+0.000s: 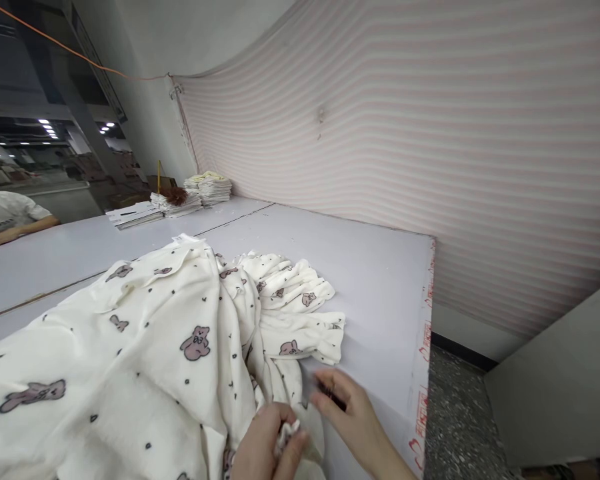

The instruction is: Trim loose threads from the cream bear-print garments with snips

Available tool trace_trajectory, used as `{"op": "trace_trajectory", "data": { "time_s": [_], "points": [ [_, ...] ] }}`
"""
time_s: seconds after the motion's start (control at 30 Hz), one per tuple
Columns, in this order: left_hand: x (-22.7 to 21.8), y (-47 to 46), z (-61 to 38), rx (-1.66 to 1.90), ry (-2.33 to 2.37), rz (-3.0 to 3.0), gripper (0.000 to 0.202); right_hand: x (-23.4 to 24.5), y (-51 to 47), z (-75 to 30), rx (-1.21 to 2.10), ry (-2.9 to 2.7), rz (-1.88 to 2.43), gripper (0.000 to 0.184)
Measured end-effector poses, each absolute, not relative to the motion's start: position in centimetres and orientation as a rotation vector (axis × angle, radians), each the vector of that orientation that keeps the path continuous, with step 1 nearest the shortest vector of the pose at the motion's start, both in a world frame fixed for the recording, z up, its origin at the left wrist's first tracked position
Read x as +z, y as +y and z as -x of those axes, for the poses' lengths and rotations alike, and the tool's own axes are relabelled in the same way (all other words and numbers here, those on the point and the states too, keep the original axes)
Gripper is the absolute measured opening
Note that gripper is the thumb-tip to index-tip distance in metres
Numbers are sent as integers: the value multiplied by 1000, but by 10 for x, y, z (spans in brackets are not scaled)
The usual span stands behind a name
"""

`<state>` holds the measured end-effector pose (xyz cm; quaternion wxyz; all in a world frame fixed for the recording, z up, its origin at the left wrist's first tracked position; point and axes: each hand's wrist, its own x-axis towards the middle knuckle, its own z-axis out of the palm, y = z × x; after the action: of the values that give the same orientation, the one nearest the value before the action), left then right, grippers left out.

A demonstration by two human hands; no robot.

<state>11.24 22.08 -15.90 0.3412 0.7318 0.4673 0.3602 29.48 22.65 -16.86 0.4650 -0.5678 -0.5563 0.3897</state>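
Observation:
A white plush garment printed with brownish bears and small dark marks lies in loose folds over the left and middle of the table. Its ruffled edges spread toward the right. Low in the view, my left hand is closed, pinching a bunched bit of the white fabric between thumb and fingers. Just right of it, my right hand closes around a small dark tool with a blurred greyish tip, close to the garment's edge. Motion blur and my fingers hide the tool's exact kind.
The pale table ends at a taped right edge with red print. Folded stacks stand at the back, near white boards. A striped cloth hangs behind. Another person leans at the far left.

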Motion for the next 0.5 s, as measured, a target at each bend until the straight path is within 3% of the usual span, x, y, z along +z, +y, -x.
{"op": "trace_trajectory", "data": {
  "time_s": [0.07,0.17,0.27,0.37,0.5],
  "points": [
    [-168,222,-114,1071,1148,-2257,16,-179,247,-314,744,-1360,1519,40],
    [-173,228,-115,1034,959,-2324,21,-186,276,-340,738,-1341,1533,25],
    [-166,235,-114,941,1126,-2087,11,-181,284,-350,844,-1304,1458,7],
    [-157,237,-119,938,1201,-2021,5,-173,270,-343,1048,-1216,1375,25],
    [-158,236,-137,897,1302,-2085,37,-163,241,-318,1289,-1071,1240,40]
  ]
}}
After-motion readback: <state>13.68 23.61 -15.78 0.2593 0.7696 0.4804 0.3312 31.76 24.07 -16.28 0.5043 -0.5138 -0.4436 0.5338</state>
